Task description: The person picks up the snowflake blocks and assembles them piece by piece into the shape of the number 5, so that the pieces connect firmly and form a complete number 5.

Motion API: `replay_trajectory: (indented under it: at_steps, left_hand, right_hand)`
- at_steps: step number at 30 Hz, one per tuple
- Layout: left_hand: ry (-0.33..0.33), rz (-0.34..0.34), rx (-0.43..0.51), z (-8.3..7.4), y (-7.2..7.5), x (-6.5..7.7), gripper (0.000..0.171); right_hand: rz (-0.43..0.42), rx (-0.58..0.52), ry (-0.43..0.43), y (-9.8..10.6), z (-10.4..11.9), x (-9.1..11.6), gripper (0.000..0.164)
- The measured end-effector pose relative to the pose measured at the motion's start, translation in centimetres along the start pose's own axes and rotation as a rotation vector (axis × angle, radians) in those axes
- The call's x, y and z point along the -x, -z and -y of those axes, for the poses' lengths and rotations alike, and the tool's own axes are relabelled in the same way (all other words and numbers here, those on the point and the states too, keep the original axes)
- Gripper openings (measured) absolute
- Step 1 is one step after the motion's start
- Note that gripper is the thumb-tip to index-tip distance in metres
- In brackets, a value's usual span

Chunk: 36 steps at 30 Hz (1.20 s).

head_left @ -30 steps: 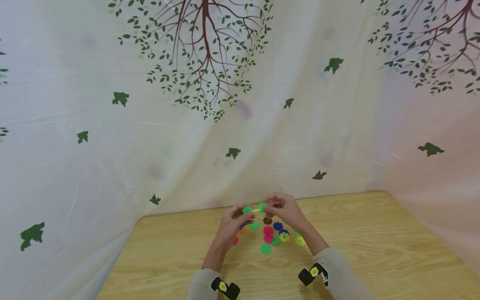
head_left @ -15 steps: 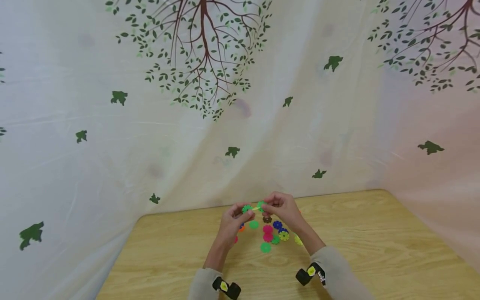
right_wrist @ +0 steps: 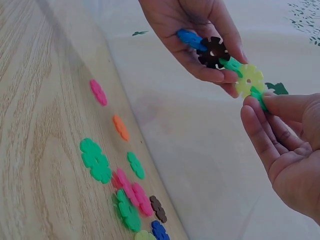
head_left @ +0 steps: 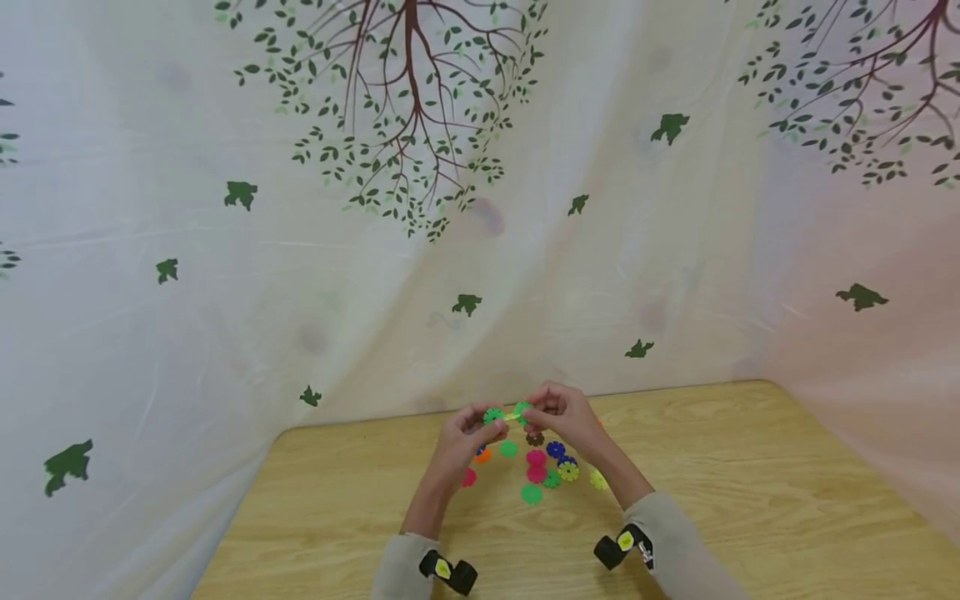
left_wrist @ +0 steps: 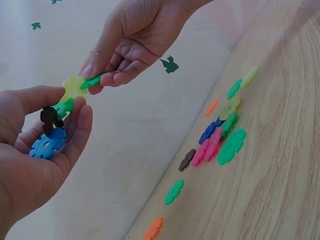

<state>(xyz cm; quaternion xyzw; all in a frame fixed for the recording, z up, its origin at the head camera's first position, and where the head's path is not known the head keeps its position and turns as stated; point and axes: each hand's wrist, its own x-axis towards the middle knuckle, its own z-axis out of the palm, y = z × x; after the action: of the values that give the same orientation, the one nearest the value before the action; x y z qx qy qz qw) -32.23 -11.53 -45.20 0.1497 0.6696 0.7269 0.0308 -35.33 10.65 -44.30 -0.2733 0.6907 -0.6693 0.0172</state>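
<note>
Above the table, my left hand (head_left: 452,448) grips a short chain of notched plastic snowflake discs between thumb and fingers. In the right wrist view the chain runs from a blue disc (right_wrist: 189,38) through a dark brown disc (right_wrist: 213,52) and a green disc (right_wrist: 231,65) to a yellow disc (right_wrist: 249,80). My right hand (head_left: 568,421) pinches another green disc (left_wrist: 92,81) between thumb and fingertips, edge-on at the yellow disc's far rim. Its slot meets the yellow rim there; fingertips partly hide this green disc.
Loose discs lie on the wooden table (head_left: 337,508) below the hands: two pink discs (head_left: 536,467), a brown disc (head_left: 535,439), a blue disc (head_left: 555,450), a yellow disc (head_left: 568,472), an orange disc (right_wrist: 120,127) and several green ones. Behind the table hangs a leaf-printed curtain (head_left: 375,333).
</note>
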Motion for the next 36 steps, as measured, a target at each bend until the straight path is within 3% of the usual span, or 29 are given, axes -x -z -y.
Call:
replay_trajectory:
  at_steps: [9, 13, 18, 23, 29, 36]
  left_hand:
    - [0.009, -0.01, 0.04, -0.2, 0.0, 0.0, 0.031]
    - [0.013, -0.015, 0.035, -0.3, 0.0, 0.0, 0.033]
    - [0.005, 0.005, 0.007, -0.1, -0.1, 0.1, 0.031]
    - [0.014, 0.024, -0.032, 0.0, -0.2, 0.2, 0.03]
    - [0.02, 0.026, -0.07, 0.0, -0.5, 0.2, 0.029]
    - [0.037, 0.017, -0.05, 0.1, -0.8, 0.3, 0.028]
  right_hand:
    - [0.018, 0.021, -0.047, 0.1, 0.3, 0.1, 0.025]
    - [0.044, 0.109, -0.048, 0.2, 0.4, 0.2, 0.027]
    - [0.136, 0.213, -0.091, 0.0, 0.9, 0.2, 0.032]
    - [0.222, 0.241, -0.104, -0.1, 1.5, 0.0, 0.032]
    - [0.265, 0.303, -0.078, 0.3, 1.8, -0.1, 0.026]
    - [0.302, 0.332, -0.085, 0.3, 2.1, -0.1, 0.02]
